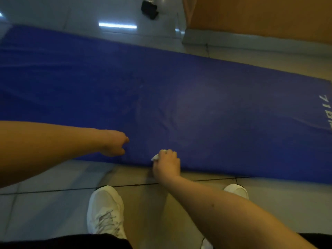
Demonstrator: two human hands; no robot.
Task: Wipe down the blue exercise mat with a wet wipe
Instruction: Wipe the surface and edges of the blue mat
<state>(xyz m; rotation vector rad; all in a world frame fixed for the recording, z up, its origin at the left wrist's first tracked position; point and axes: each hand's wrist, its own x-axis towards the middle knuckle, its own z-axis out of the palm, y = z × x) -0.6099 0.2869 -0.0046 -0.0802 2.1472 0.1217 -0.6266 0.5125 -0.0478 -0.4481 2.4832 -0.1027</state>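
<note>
Right hand [168, 164], wipe [156, 156] at mat [179, 87] edge

The one camera sits on the person's head and looks forward and steeply down through a wide lens. The mat [179, 90] crosses the middle of the frame on a slant. On the near side of the mat, close under the lens, are the person's shoes [106, 211] and shorts [71, 241]. Both forearms enter from the lower corners, and the left hand [115, 146] and the right hand [168, 164], which holds a wipe [156, 156], meet the mat's near edge. Beyond the mat, floor [89, 13] and wall [260, 15] fill the top.
</note>
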